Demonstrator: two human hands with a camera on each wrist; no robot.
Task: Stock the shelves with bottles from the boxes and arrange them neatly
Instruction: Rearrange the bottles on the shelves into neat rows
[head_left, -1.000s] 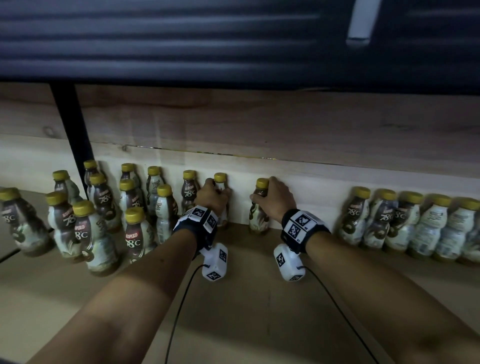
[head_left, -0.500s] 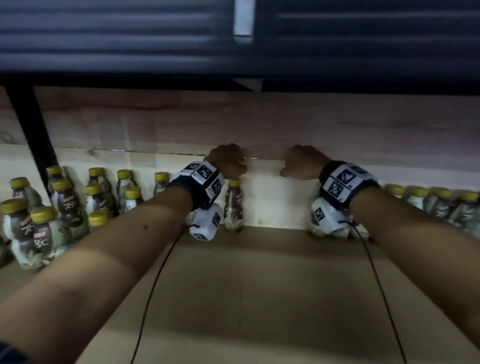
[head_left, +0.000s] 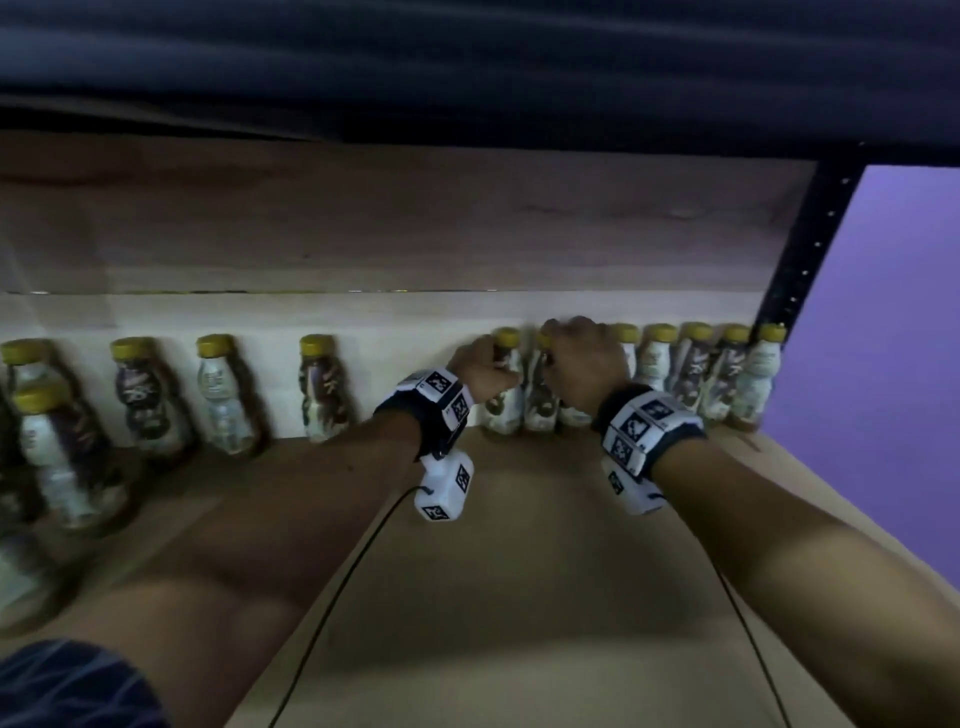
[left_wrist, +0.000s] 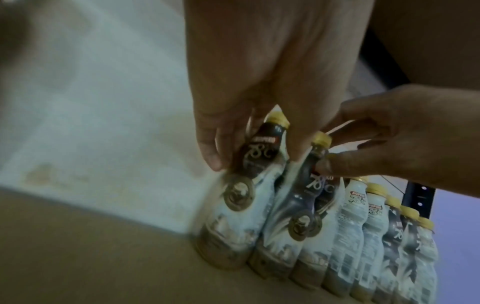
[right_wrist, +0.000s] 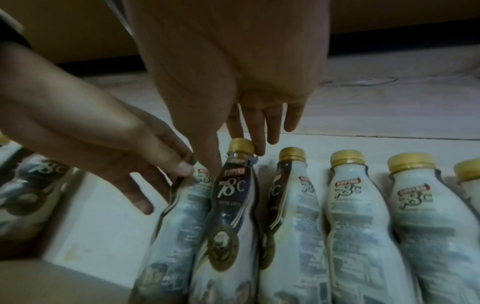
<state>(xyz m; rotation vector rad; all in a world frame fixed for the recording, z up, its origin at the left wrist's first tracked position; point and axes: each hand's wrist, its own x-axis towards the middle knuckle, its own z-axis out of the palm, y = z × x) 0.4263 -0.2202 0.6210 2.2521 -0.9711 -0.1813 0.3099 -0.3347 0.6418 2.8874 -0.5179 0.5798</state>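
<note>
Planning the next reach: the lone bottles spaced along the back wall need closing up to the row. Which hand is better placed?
Probably the left hand: it holds the row's end bottle, nearest the lone bottle. The right hand sits on the far side.

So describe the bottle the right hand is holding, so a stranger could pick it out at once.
Start at the black shelf post at the shelf's right end and follow the tight row of gold-capped bottles leftward along the back wall. The bottle is second from the row's left end, pinched at its neck by the right hand. Its dark 78°C label front faces out; the bottle in the left hand stands beside it.
</note>
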